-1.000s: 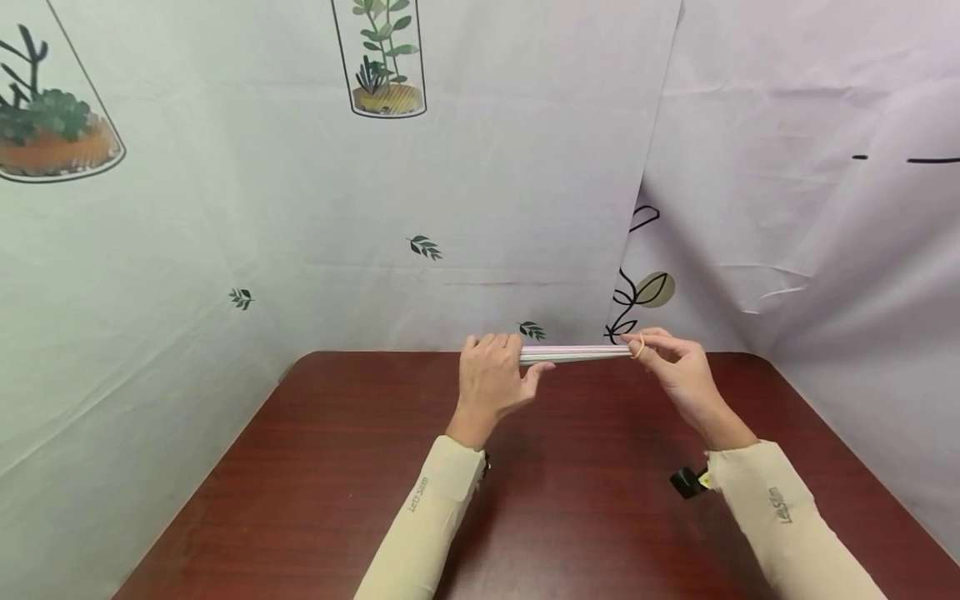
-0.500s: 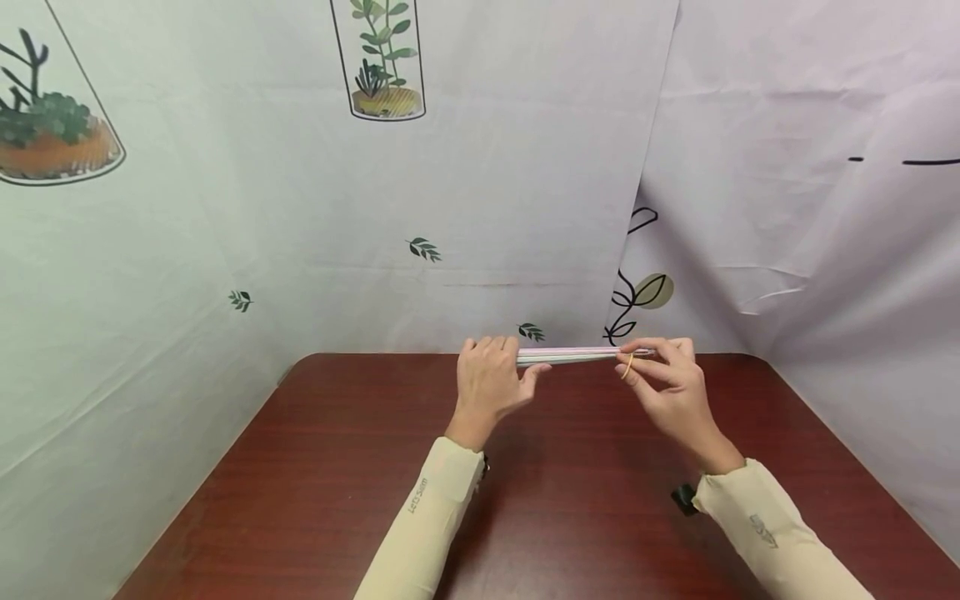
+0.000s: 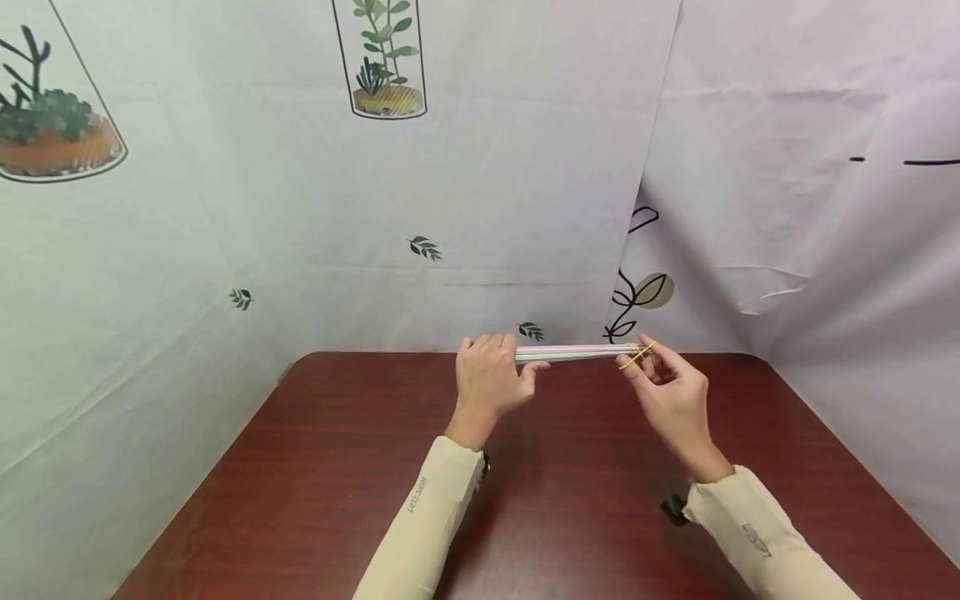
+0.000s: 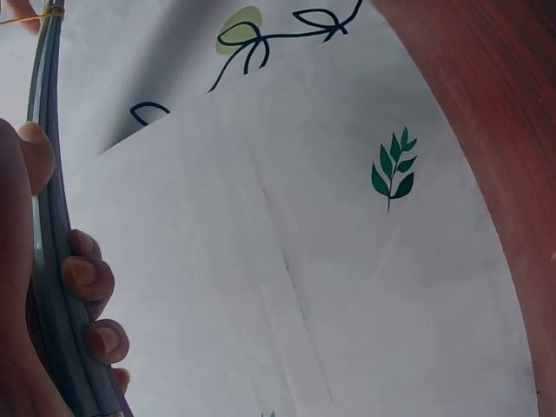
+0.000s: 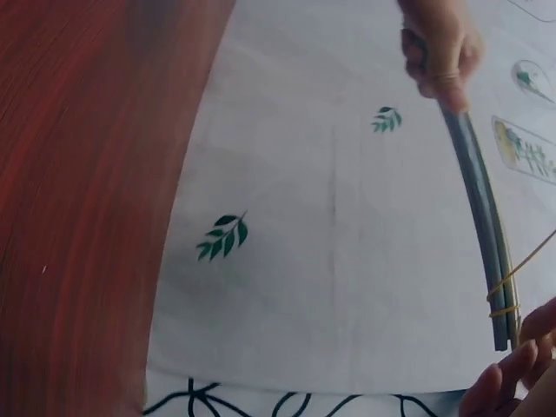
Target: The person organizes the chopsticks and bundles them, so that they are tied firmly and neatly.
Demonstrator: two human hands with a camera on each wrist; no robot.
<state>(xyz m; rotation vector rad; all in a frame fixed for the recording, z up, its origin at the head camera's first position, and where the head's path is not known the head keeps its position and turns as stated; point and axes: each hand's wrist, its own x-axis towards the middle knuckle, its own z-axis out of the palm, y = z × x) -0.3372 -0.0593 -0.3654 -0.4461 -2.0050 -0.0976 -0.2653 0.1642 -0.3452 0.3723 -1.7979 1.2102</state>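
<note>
My left hand (image 3: 487,379) grips a bundle of slim pastel chopsticks (image 3: 573,353), held level above the table's far edge. Pink, white and green show along their sides. In the left wrist view, fingers curl round the chopsticks (image 4: 54,234) with the thumb lying along them. A yellow rubber band (image 3: 638,356) is wound round the bundle near its right end. My right hand (image 3: 677,404) holds a loop of this band stretched between thumb and forefinger. The right wrist view shows the band (image 5: 502,295) circling the sticks, one strand pulled off to the side.
A reddish-brown wooden table (image 3: 337,467) lies below both hands. White cloth (image 3: 525,208) printed with plants hangs behind and at both sides. Black wrist gear (image 3: 673,510) shows at the right sleeve.
My right hand has shifted slightly at the bundle's right end, and its thumb and forefinger have spread. The rubber band now wraps the sticks with a loop stretched out. The left hand stays put.
</note>
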